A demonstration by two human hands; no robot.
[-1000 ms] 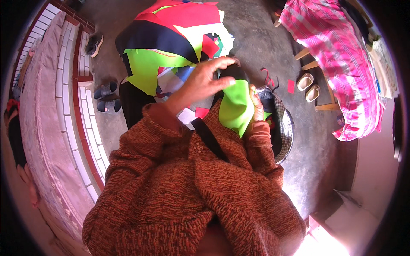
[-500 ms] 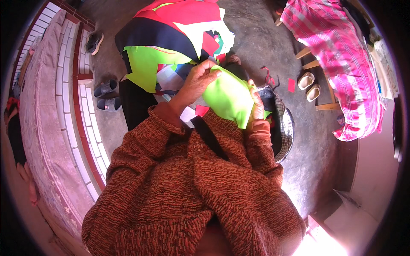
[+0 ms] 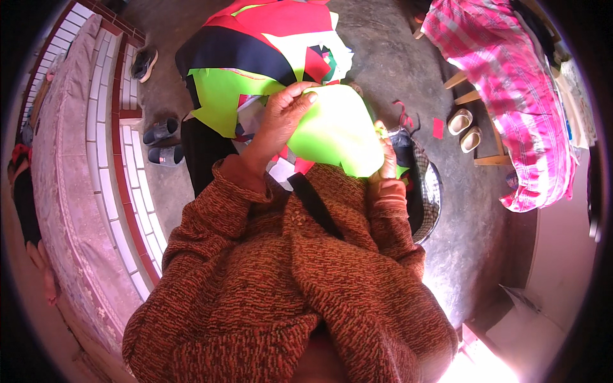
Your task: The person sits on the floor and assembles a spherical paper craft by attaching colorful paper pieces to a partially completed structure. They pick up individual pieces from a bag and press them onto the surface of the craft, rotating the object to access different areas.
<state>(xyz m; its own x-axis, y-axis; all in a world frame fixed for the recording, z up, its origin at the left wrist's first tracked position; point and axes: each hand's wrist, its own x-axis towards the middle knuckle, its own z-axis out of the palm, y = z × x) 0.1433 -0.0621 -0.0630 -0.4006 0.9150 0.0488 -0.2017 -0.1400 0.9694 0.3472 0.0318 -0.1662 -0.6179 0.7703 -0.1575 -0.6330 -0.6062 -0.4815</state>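
Note:
Between my two hands a neon yellow-green piece of fabric (image 3: 335,131) is stretched out, its surface bright with sunlight. My left hand (image 3: 284,118) pinches its upper left edge between thumb and fingers. At its right edge my right hand (image 3: 387,156) grips it, with part of the fingers behind the cloth. Just beyond lies a large heap of cut fabric in red, black and yellow-green, its black piece (image 3: 236,51) across the middle. Small red and white scraps (image 3: 281,172) rest on my lap below the held piece.
Right of my lap stands a basket (image 3: 434,191) with a checked lining. A red scrap (image 3: 438,127) and cream shoes (image 3: 465,131) are on the floor, near a bench covered with pink plaid cloth (image 3: 504,83). Grey slippers (image 3: 164,143) sit by the tiled ledge at left.
The yellow-green fabric has been raised and spread flatter, turning more toward the light. My left hand has moved slightly up and left; my right hand stays nearly in place.

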